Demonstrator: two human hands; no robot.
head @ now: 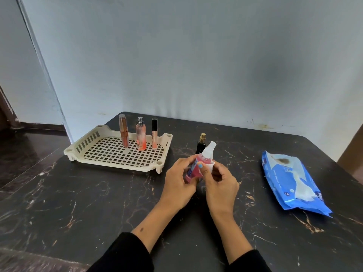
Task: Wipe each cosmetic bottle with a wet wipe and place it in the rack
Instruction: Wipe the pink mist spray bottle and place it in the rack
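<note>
Both hands' fingers (188, 163) curl round the pink spray bottle (198, 163), tilted, gripped between left hand (179, 183) and right hand (220, 183).

I see a glossy dark marble-look table (78, 203), a matt cream plastic rack (117, 154) at ten o'clock, and a shiny blue film wipes pack (290, 183) at three.

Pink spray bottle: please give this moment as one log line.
pink spray bottle: held, both hands | rack: three bottles upright | black bottle: on table
</note>
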